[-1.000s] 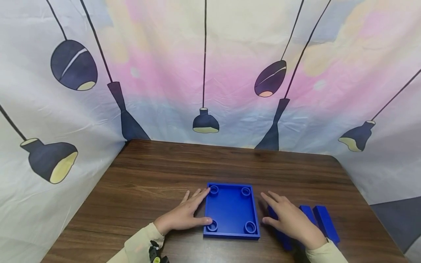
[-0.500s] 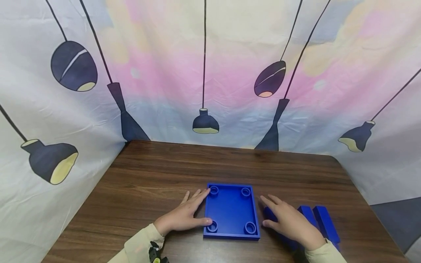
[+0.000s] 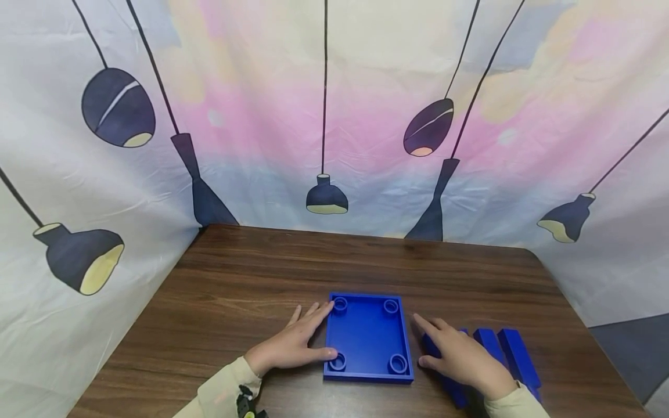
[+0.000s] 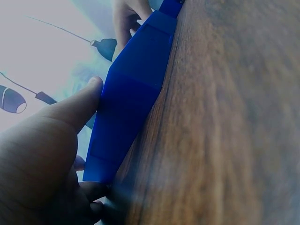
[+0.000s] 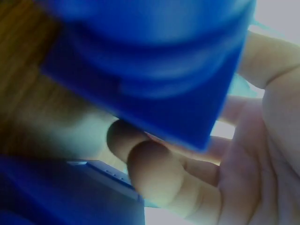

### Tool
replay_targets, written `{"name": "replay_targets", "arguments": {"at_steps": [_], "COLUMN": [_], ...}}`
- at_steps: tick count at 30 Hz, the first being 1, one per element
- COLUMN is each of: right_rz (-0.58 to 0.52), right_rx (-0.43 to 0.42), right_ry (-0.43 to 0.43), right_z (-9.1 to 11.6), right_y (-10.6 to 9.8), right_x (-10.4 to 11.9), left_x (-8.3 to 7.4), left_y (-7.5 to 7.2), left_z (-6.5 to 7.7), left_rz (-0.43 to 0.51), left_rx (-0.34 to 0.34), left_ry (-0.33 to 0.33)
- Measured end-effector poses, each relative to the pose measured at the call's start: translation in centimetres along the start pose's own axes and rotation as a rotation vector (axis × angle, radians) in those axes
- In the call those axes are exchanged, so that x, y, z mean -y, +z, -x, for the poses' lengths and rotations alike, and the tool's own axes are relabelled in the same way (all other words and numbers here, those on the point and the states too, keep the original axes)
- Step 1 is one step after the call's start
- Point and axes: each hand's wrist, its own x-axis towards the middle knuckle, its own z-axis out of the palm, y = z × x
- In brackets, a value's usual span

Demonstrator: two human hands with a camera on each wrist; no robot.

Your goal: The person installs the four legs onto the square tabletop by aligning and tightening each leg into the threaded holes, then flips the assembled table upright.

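Though head view misses its stud (image 5: 159,47), right grip (image 3: 462,355) holds block (image 5: 194,122); left grip (image 3: 292,346), spread, touches tray (image 3: 368,337).

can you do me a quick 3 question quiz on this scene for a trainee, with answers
1. Multiple choice: how many rings stand in the tray?
a) two
b) four
c) six

2. True or false: the left hand touches the tray.

3. Fill in the blank: from the person's side, the bars lie to the ___ of the tray.

Key:
1. b, one near each corner.
2. True, at its left edge.
3. right
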Motion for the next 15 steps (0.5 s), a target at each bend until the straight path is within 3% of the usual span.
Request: {"name": "replay_targets", "arguments": {"at_steps": [15], "right_rz": [-0.018], "right_rx": [0.002], "right_ry": [-0.004], "right_z": [-0.21], "right_y": [0.2], "right_x": [-0.19], "left_x": [0.21], "left_y": [0.04], "left_z": [0.0], "left_rz": [0.02], "left_rx": [0.014], "left_ry": [-0.017]}}
